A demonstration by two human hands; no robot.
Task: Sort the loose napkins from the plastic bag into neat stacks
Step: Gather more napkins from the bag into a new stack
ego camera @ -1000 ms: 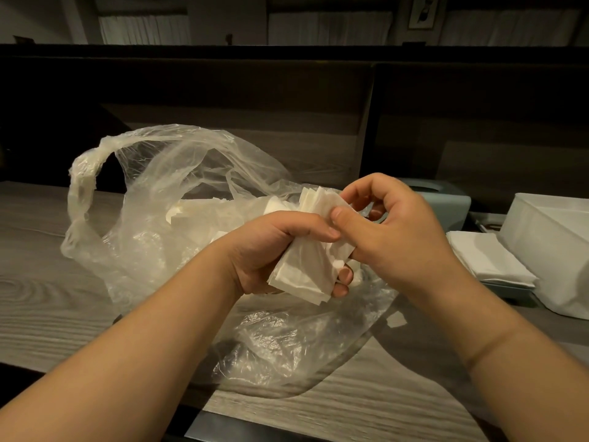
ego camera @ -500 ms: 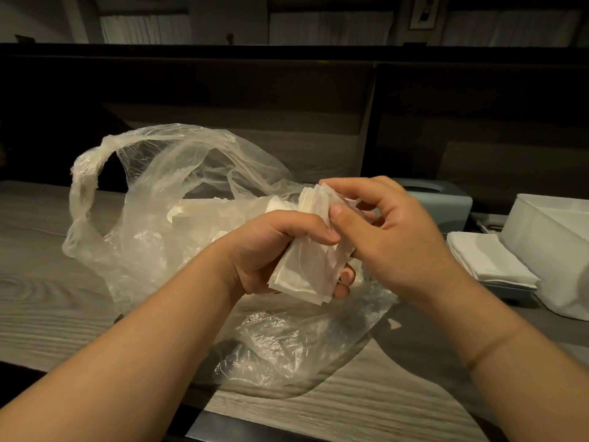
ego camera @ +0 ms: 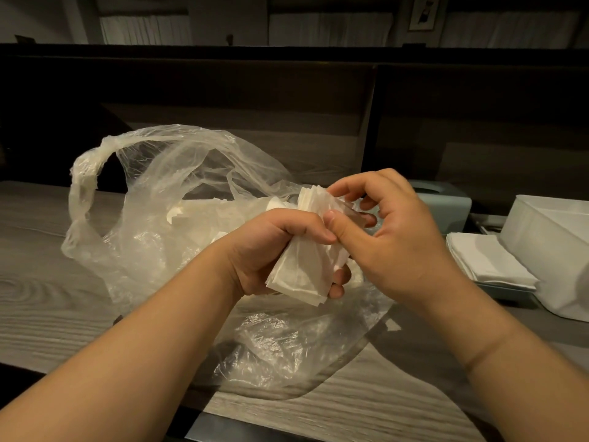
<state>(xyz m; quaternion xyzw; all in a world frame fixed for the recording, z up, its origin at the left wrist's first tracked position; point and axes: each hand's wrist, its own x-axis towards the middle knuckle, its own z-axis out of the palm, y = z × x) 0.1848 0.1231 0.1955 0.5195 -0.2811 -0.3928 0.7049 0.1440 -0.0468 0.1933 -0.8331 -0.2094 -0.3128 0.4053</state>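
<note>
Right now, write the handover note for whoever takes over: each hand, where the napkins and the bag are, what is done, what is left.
Left hand: grips a bundle of napkins above the plastic bag, thumb on top.
Right hand: fingers curled at the bundle's top edge, thumb on its face; the grip looks like a pinch, squaring the edges.
Bag: lies open on the wooden table, with more loose napkins inside.
Done: one neat stack sits on the right, beside a white box.
Left: square the held bundle, set it down as a stack, then empty and sort the bag.
</note>
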